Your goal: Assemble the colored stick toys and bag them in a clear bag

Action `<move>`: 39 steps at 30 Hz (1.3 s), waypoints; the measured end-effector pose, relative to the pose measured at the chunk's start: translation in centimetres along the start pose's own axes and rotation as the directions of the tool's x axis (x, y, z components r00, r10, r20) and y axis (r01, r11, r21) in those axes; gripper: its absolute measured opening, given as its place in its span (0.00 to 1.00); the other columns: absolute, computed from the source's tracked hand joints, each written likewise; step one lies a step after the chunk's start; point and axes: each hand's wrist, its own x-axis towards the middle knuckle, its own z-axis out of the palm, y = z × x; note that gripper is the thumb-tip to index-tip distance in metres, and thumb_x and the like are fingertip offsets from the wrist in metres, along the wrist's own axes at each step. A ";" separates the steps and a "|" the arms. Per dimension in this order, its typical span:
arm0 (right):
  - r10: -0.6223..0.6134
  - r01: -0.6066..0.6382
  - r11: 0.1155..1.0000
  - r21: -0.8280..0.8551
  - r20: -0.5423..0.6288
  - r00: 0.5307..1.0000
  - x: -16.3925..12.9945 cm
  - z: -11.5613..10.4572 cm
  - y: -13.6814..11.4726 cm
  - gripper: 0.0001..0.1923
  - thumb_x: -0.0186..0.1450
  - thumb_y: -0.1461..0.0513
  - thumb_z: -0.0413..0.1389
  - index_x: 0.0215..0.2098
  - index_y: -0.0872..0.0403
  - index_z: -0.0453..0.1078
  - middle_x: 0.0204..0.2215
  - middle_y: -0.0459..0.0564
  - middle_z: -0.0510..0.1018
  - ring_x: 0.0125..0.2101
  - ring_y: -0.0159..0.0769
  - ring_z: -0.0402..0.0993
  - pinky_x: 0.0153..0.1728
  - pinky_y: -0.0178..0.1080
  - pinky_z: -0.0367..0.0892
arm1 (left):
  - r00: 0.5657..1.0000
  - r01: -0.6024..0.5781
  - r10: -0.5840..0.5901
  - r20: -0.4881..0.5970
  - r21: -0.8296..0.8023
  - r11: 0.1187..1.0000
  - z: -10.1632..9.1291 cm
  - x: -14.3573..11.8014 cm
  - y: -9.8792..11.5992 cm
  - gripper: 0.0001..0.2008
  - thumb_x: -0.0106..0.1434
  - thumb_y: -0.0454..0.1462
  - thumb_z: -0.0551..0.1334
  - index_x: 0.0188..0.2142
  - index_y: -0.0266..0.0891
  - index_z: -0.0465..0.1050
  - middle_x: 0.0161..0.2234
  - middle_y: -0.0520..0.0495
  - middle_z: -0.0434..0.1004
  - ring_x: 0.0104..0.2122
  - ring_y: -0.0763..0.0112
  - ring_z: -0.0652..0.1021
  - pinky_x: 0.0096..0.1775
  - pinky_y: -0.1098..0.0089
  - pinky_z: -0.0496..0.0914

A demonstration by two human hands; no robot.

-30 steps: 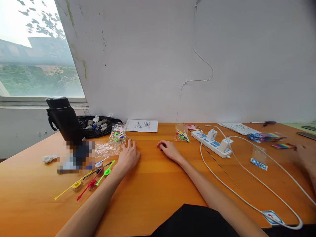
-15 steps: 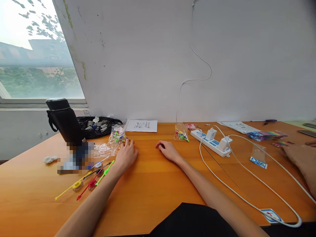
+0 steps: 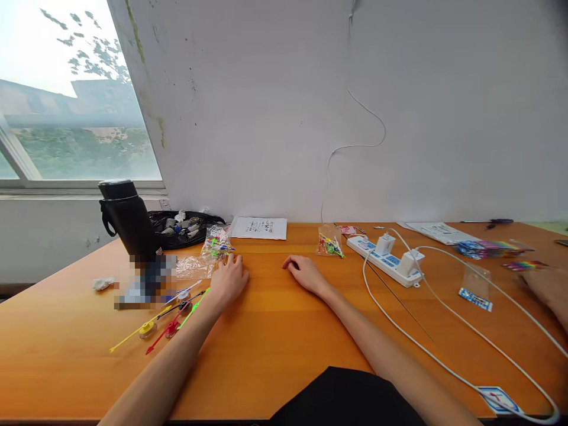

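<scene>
My left hand (image 3: 231,281) lies palm down on the wooden table, fingers apart and slightly bent, with nothing seen in it. Just beyond its fingertips is a clear plastic bag (image 3: 216,241) of coloured plastic pieces. Left of my forearm lie several arrow-shaped spinners on round bases, among them a yellow one (image 3: 147,329), a red one (image 3: 171,328) and a green one (image 3: 194,309), which my forearm partly covers. My right hand (image 3: 305,274) rests on its side on the tabletop, fingers loosely curled in, with nothing visible inside. A second bag of coloured pieces (image 3: 331,241) lies beyond it.
A black flask (image 3: 126,222) stands left, near a black bag (image 3: 202,228) of odds and ends. A white power strip (image 3: 386,260) with chargers and looping cables lies right. Another person's hand (image 3: 544,287) is by rainbow-coloured packets (image 3: 497,247). Papers (image 3: 258,228) lie by the wall.
The view has turned slightly left, so everything sits a little further right in it. My hands stay resting in place. The other person's hand at the right is now blurred.
</scene>
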 end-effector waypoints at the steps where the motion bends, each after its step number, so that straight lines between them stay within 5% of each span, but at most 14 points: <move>1: 0.001 -0.001 1.000 0.001 0.000 1.000 0.0 0.0 0.0 0.13 0.67 0.65 0.49 0.36 0.51 0.76 0.39 0.49 0.82 0.42 0.39 0.76 0.45 0.38 0.65 | 1.000 -0.009 0.009 -0.011 -0.009 1.000 0.1 0.0 0.0 0.19 0.68 0.38 0.50 0.55 0.33 0.66 0.57 0.33 0.67 0.52 0.47 0.74 0.48 0.56 0.70; 7: 0.008 -0.008 0.996 0.092 0.000 1.000 0.0 0.0 -0.1 0.12 0.69 0.62 0.48 0.38 0.52 0.74 0.37 0.50 0.81 0.40 0.40 0.76 0.43 0.40 0.65 | 0.971 -0.216 0.179 -0.158 -0.267 0.939 0.6 0.1 1.4 0.15 0.68 0.33 0.51 0.52 0.35 0.67 0.52 0.36 0.71 0.51 0.57 0.76 0.54 0.59 0.68; 11: 0.040 -0.038 0.923 0.383 0.004 0.999 0.0 0.7 -0.5 0.14 0.71 0.52 0.47 0.46 0.51 0.66 0.30 0.47 0.80 0.34 0.38 0.77 0.41 0.41 0.69 | 0.870 -0.491 0.370 -0.326 -0.506 0.709 0.9 -0.9 3.7 0.18 0.67 0.32 0.52 0.55 0.42 0.65 0.58 0.40 0.67 0.57 0.60 0.72 0.59 0.58 0.68; 14: 0.039 -0.051 0.811 0.583 0.032 0.999 -0.2 1.1 -1.2 0.17 0.69 0.49 0.50 0.49 0.49 0.61 0.32 0.46 0.80 0.33 0.37 0.78 0.39 0.40 0.71 | 0.804 -0.591 0.454 -0.384 -0.601 0.539 0.4 -1.9 5.3 0.21 0.67 0.31 0.52 0.58 0.46 0.64 0.62 0.43 0.63 0.61 0.63 0.70 0.60 0.60 0.68; 20: 0.018 -0.030 0.699 0.714 0.025 1.000 -0.1 1.2 -1.6 0.12 0.64 0.55 0.57 0.43 0.50 0.64 0.32 0.45 0.78 0.31 0.36 0.77 0.32 0.36 0.70 | 0.773 -0.618 0.490 -0.403 -0.652 0.439 -0.8 -3.0 6.1 0.24 0.67 0.29 0.52 0.60 0.51 0.63 0.65 0.48 0.59 0.63 0.65 0.68 0.61 0.60 0.69; 26: 0.162 -0.094 0.678 0.729 -0.024 0.986 0.6 1.2 -0.4 0.13 0.61 0.54 0.58 0.38 0.54 0.67 0.33 0.48 0.78 0.29 0.33 0.75 0.29 0.35 0.68 | 0.771 -0.605 0.482 -0.416 -0.715 0.350 -0.7 -2.6 5.7 0.22 0.67 0.30 0.52 0.58 0.49 0.66 0.66 0.47 0.56 0.64 0.65 0.65 0.57 0.63 0.74; 33: 0.188 -0.027 0.803 0.596 -0.208 0.960 0.4 1.2 -0.4 0.10 0.62 0.59 0.52 0.42 0.51 0.63 0.32 0.46 0.77 0.33 0.36 0.77 0.36 0.39 0.70 | 0.780 -0.625 0.390 -0.489 -0.585 0.516 -0.2 -1.3 3.8 0.27 0.61 0.27 0.56 0.58 0.47 0.63 0.66 0.46 0.58 0.66 0.61 0.62 0.66 0.55 0.59; 39: 0.151 0.022 0.894 0.447 -0.348 0.925 0.2 0.7 -1.1 0.09 0.63 0.61 0.48 0.43 0.49 0.57 0.30 0.45 0.75 0.34 0.38 0.75 0.40 0.41 0.68 | 0.807 -0.580 0.352 -0.474 -0.522 0.626 0.1 -0.6 2.9 0.30 0.59 0.27 0.56 0.60 0.47 0.60 0.67 0.45 0.57 0.67 0.60 0.59 0.66 0.53 0.57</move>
